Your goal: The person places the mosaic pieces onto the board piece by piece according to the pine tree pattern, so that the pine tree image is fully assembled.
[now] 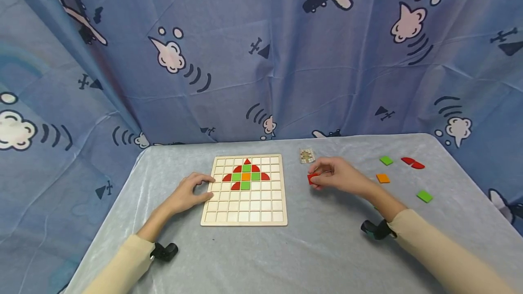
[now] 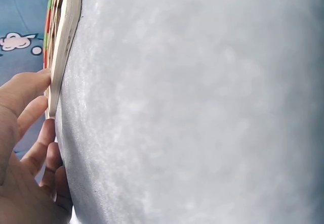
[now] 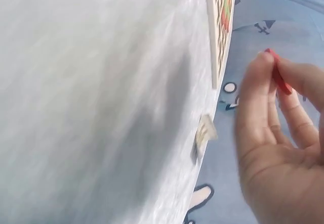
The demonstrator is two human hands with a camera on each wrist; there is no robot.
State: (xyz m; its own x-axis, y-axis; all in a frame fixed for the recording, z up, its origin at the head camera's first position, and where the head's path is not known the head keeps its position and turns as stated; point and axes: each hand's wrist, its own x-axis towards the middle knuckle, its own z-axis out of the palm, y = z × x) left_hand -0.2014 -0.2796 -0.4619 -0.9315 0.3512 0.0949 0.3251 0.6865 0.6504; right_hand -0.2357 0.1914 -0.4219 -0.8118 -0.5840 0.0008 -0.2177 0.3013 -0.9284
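Observation:
A wooden grid board (image 1: 265,217) lies on the table, bearing a pattern of red and green tiles round an orange tile (image 1: 245,176). My left hand (image 1: 189,195) rests at the board's left edge, thumb and index fingertips touching the rim. In the left wrist view, fingers (image 2: 35,87) meet the side of the board. To the right of the board, my right hand (image 1: 337,176) pinches a red tile (image 1: 312,178) between thumb and fingers. The right wrist view shows this red tile (image 3: 279,75) edge-on, its exact shape partly hidden by the fingertips.
Behind the right hand lies a small patterned card (image 1: 307,155). Farther right are loose tiles: a green one (image 1: 386,160), an orange one (image 1: 383,178), another green one (image 1: 425,196) and red rounded pieces (image 1: 417,165). A blue printed curtain (image 1: 229,58) hangs at the table's back.

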